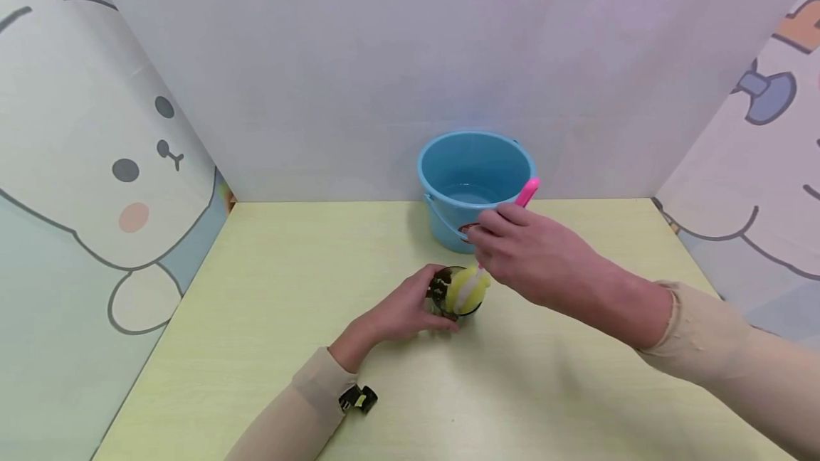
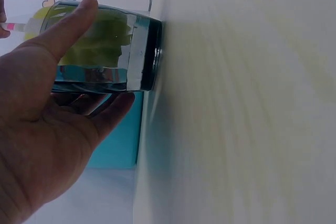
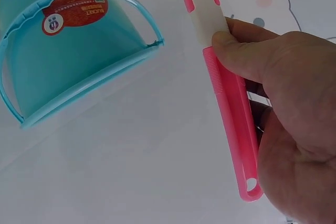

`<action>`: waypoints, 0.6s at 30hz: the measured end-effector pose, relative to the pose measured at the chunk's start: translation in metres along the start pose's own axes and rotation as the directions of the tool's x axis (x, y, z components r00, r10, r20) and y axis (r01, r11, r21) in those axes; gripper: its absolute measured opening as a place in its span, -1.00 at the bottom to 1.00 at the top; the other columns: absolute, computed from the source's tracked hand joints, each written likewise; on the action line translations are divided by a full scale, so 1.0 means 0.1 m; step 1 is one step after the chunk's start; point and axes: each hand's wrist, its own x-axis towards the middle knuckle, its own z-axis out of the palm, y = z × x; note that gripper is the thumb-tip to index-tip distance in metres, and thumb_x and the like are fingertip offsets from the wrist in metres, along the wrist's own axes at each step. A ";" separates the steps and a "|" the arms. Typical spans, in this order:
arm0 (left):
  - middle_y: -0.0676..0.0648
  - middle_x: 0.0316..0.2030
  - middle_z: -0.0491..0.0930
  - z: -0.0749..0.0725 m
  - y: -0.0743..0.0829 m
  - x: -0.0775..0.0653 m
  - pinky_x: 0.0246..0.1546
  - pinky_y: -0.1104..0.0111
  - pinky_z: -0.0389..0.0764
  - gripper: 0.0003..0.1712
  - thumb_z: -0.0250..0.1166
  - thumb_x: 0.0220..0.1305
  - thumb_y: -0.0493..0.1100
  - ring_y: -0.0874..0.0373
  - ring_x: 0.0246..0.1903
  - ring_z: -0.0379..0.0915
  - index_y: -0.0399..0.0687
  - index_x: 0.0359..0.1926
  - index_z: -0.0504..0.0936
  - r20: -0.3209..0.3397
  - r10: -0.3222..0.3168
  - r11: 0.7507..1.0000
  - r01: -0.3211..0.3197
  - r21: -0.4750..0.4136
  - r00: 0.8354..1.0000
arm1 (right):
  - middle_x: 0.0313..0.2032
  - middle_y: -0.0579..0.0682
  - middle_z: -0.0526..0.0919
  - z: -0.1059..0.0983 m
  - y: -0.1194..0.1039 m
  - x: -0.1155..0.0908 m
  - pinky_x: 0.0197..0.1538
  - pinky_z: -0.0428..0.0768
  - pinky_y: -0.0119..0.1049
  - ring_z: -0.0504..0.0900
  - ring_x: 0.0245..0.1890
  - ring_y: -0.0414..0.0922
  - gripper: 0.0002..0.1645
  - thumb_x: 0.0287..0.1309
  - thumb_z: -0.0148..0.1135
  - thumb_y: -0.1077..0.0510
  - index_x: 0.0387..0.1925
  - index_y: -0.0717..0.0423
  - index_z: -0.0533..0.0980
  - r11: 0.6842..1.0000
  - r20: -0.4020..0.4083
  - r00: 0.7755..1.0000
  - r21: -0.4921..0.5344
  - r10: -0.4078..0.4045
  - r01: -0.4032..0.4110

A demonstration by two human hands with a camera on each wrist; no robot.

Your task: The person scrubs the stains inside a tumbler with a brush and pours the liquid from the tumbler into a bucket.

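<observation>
A clear drinking glass (image 2: 137, 51) stands upright on the table, gripped by my left hand (image 1: 403, 308) with the thumb on one side and the fingers on the other. Inside its mouth is the yellow sponge head (image 1: 466, 292) of a cup brush, part of it showing above the rim. My right hand (image 1: 534, 251) pinches the brush's handle (image 3: 231, 114), pink with a whitish neck, between thumb and fingers. The handle leans up to the right, its looped end poking out above the hand. Through the glass wall in the left wrist view, the sponge looks greenish.
Just behind the glass stands a light blue bucket (image 1: 442, 223) with a red label and its handle hanging down in front. The pale yellow table (image 1: 288, 269) meets a white backdrop (image 1: 320, 91) at the back. Cartoon-printed panels (image 1: 83, 126) flank both sides.
</observation>
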 end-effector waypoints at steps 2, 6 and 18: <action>0.07 0.27 0.48 0.00 0.00 0.00 0.38 0.25 0.46 0.09 0.73 0.04 0.06 0.19 0.26 0.43 0.01 0.47 0.29 0.002 -0.003 1.000 0.003 -0.005 1.000 | 0.01 0.13 0.60 -0.01 0.00 -0.01 0.08 0.50 -0.11 0.45 0.04 0.11 -0.35 -0.21 0.83 0.01 -0.05 0.15 0.73 1.000 -0.004 1.000 0.005 -0.002 0.002; 0.09 0.26 0.48 0.00 0.00 0.00 0.37 0.27 0.47 0.08 0.73 0.04 0.06 0.19 0.24 0.44 0.03 0.47 0.29 0.004 -0.002 1.000 0.002 -0.012 1.000 | 0.03 0.11 0.60 -0.02 0.01 -0.03 0.08 0.51 -0.11 0.45 0.04 0.10 -0.36 -0.21 0.83 0.01 -0.06 0.13 0.73 1.000 -0.025 1.000 0.028 0.005 -0.004; 0.07 0.27 0.48 0.01 0.01 0.00 0.36 0.28 0.47 0.08 0.72 0.06 0.01 0.20 0.24 0.44 0.00 0.47 0.28 0.003 0.006 1.000 -0.006 -0.010 1.000 | 0.15 0.11 0.61 -0.02 0.00 -0.05 0.16 0.56 -0.05 0.48 0.12 0.13 -0.28 -0.23 0.84 -0.01 0.03 0.11 0.73 0.997 -0.009 1.000 0.080 0.024 -0.023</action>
